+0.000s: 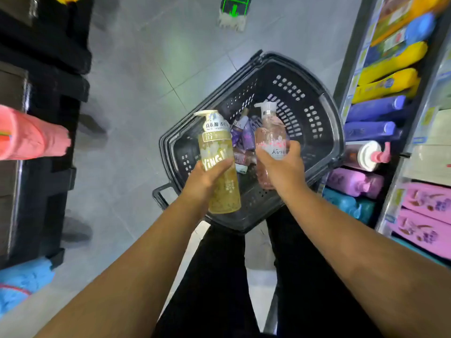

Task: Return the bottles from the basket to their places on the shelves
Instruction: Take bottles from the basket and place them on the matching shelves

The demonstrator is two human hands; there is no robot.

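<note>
My left hand [207,179] is wrapped around the middle of a yellow pump bottle [214,145], held upright above the near-left rim of the black basket [334,123]. Purple bottles [246,135] lie inside the basket on the floor. My right hand [278,167] grips a pink pump bottle [269,132] over the basket. Stocked shelves [351,76] stand just to its right.
</note>
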